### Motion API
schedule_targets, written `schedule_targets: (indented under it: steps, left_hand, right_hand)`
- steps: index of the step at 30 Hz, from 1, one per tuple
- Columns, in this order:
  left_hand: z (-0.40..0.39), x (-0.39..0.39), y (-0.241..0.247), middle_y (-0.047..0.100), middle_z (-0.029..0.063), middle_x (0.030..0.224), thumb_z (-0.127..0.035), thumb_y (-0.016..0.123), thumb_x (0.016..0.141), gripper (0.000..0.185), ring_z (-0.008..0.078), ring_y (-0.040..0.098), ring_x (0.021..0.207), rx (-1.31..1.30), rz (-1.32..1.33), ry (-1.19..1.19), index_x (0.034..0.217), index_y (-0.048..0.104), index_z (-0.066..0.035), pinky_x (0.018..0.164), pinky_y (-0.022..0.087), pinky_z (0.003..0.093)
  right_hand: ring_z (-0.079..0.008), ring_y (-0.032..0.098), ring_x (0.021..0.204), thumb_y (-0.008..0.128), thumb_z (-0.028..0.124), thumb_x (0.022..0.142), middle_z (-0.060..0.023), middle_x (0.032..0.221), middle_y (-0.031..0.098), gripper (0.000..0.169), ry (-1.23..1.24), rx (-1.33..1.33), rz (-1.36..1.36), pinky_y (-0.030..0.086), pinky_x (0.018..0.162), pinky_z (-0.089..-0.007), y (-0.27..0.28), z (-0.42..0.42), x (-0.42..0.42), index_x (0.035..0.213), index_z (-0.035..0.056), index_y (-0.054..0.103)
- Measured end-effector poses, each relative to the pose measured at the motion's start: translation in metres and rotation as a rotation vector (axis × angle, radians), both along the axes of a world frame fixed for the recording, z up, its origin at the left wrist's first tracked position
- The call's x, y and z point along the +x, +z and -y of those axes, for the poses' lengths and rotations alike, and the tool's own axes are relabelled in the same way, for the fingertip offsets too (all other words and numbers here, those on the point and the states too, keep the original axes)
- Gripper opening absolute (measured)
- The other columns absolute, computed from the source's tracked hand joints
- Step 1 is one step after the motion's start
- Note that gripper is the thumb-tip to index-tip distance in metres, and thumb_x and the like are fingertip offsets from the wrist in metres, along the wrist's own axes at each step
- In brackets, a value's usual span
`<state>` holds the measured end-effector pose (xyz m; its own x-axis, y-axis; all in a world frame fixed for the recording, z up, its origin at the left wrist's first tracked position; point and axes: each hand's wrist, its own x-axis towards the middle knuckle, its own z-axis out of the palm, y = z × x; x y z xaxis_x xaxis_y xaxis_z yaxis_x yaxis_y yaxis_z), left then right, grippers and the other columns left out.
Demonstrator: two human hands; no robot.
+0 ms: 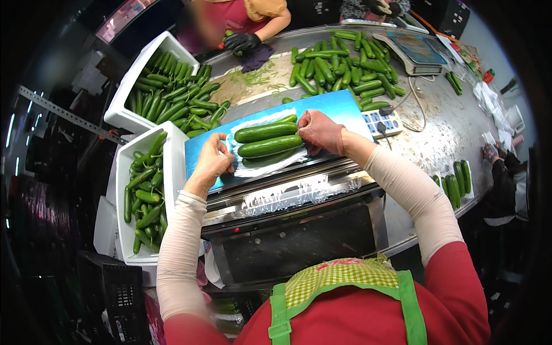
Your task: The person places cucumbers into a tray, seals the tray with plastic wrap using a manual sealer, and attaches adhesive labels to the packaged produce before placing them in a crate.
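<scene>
Several cucumbers (pixel 270 147) lie side by side on crumpled white wrapping (pixel 297 156), probably plastic film or a bag, on a blue board (pixel 330 108). At the left ends of the cucumbers, my bare left hand (pixel 214 159) pinches the edge of the wrapping. My right hand (pixel 321 132), in a thin reddish glove, grips the wrapping at their right ends. Its fingertips are partly hidden behind the glove's knuckles. Just in front of the board runs a metal sealing machine (pixel 284 194) with shiny film scraps along its edge.
Foam boxes of cucumbers (pixel 148 197) stand at left. Beyond the board lies a cucumber heap (pixel 340 64), near a scale (pixel 412 54) and a corded power strip (pixel 381 123). Opposite, a co-worker's black-gloved hand (pixel 241 42) works. Packed cucumbers (pixel 455 185) lie at right.
</scene>
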<state>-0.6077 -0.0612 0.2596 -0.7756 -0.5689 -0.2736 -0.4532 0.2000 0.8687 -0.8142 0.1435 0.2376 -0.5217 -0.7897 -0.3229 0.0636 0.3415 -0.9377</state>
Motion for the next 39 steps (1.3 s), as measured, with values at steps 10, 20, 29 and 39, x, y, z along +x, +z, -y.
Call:
schedule_targets:
  steps: [10,20,29,39]
  left_hand:
    - [-0.007,0.000,-0.022,0.053,0.0039,0.078,0.009,0.063,0.080,0.054,0.0131,0.058,0.057,0.173,-0.072,-0.073,0.131,0.045,0.005,0.050,0.047,0.0256]
    - [-0.024,-0.008,-0.027,0.053,0.0042,0.083,0.006,0.064,0.083,0.057,0.0118,0.058,0.063,0.103,-0.046,-0.129,0.136,0.042,0.006,0.055,0.048,0.0249]
    - [-0.025,-0.009,-0.018,0.054,0.0042,0.082,-0.001,0.065,0.086,0.056,0.0117,0.058,0.064,0.106,-0.040,-0.139,0.137,0.043,0.006,0.057,0.049,0.0260]
    - [0.018,-0.069,0.017,0.068,0.0121,0.113,-0.027,0.064,0.094,0.040,0.0171,0.061,0.101,-0.314,-0.131,-0.424,0.119,0.064,0.005,0.090,0.048,0.0305]
  right_hand:
    - [-0.0156,0.057,0.051,0.060,0.008,0.084,-0.0060,0.062,0.056,0.012,0.054,0.153,-0.018,0.052,0.044,-0.0309,0.011,-0.015,-0.007,0.077,0.0022,0.052]
    - [-0.0131,0.051,0.054,0.064,0.012,0.084,-0.0042,0.067,0.054,0.017,0.090,0.187,-0.214,0.044,0.046,-0.0296,0.001,-0.035,-0.017,0.091,0.0021,0.052]
    - [-0.0207,0.058,0.063,0.065,0.016,0.082,-0.0106,0.072,0.060,0.022,0.113,0.248,-0.303,0.048,0.057,-0.0345,-0.003,-0.038,-0.024,0.093,-0.0008,0.056]
    - [-0.0361,0.059,0.097,0.065,0.031,0.089,-0.0169,0.097,0.063,0.035,0.207,-0.360,-1.277,0.047,0.086,-0.0426,0.071,-0.025,0.017,0.110,0.0036,0.061]
